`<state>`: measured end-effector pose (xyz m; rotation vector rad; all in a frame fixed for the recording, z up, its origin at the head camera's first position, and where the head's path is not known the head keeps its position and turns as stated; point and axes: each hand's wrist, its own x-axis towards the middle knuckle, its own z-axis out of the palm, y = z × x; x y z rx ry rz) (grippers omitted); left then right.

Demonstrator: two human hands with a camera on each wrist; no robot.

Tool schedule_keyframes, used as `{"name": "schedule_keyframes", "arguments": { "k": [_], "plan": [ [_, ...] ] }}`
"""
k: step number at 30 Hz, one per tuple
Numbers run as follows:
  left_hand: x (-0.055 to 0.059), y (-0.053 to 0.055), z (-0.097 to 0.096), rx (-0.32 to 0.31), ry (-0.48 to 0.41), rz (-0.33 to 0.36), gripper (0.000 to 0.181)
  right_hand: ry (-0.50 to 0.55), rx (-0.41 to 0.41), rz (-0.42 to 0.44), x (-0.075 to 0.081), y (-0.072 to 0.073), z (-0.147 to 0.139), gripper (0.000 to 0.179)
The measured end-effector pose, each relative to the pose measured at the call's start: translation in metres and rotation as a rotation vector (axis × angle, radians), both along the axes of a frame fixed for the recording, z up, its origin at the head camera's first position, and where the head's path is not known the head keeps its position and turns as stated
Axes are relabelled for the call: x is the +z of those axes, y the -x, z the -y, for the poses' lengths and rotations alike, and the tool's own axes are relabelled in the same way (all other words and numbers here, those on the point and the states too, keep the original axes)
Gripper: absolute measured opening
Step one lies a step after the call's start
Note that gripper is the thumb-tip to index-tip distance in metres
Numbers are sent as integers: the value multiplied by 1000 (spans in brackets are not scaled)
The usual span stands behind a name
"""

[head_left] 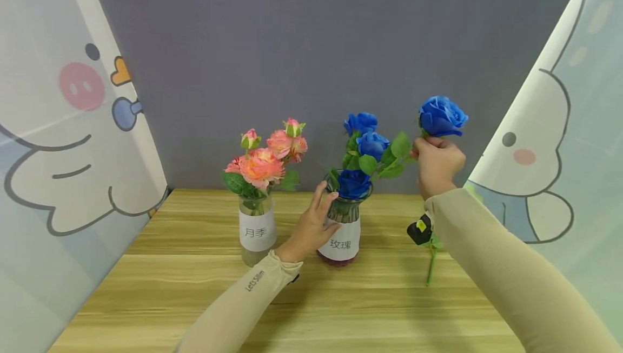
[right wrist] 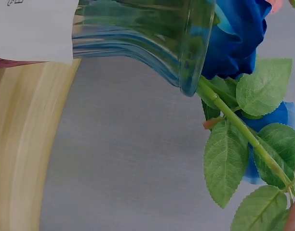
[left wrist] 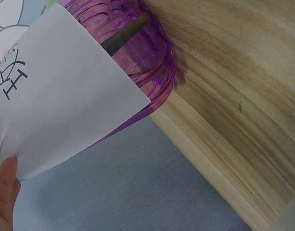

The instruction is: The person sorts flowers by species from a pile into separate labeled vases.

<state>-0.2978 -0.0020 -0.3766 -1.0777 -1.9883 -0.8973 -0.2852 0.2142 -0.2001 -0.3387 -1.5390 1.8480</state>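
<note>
High at the right, my right hand (head_left: 439,164) pinches a blue rose (head_left: 442,116) just under its bloom. Below that wrist shows a green stem (head_left: 431,266); the sleeve hides whether it joins this rose. My left hand (head_left: 311,223) lies against the left side of a glass vase (head_left: 342,210), fingers extended near the rim. This vase has a white label (head_left: 339,242) reading 玫瑰 and a purple base (left wrist: 159,57). Several blue roses (head_left: 372,145) stand in it. A leafy stem (right wrist: 244,130) reaches from its mouth towards the right hand.
A clear vase (head_left: 253,258) labelled 月季 holds pink flowers (head_left: 262,166), left of the blue roses' vase. Both stand on a wood-grain table (head_left: 194,277). A grey backdrop (head_left: 311,45) rises behind, with cartoon-printed panels (head_left: 63,153) at the sides.
</note>
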Motion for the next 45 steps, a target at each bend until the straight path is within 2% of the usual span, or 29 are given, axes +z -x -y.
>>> {"name": "schedule_keyframes", "arguments": {
  "k": [5,10,16,20,29,34,38,41,45],
  "plan": [
    [1,-1,1,-7,0,-16,119,31,2,-8,0,-1,1,12],
    [4,-1,1,-7,2,-18,122,69,16,-67,1,0,4,14],
    [4,-3,1,2,11,-4,123,34,28,-103,1,-1,6,17],
    [3,-3,1,4,13,3,118,-36,33,-80,0,-3,9,19],
    [4,-2,2,23,28,36,126,-230,5,-59,-2,-6,15,21],
    [3,-3,1,18,14,30,122,-354,-51,-123,2,-6,12,25],
    [2,-3,-1,8,6,22,114,-525,-113,-243,12,-7,12,21],
    [2,-2,-2,9,1,17,112,-622,-131,-324,20,-8,15,12],
    [2,-2,-2,14,-8,7,116,-664,-120,-313,21,-8,19,8]
  ]
}}
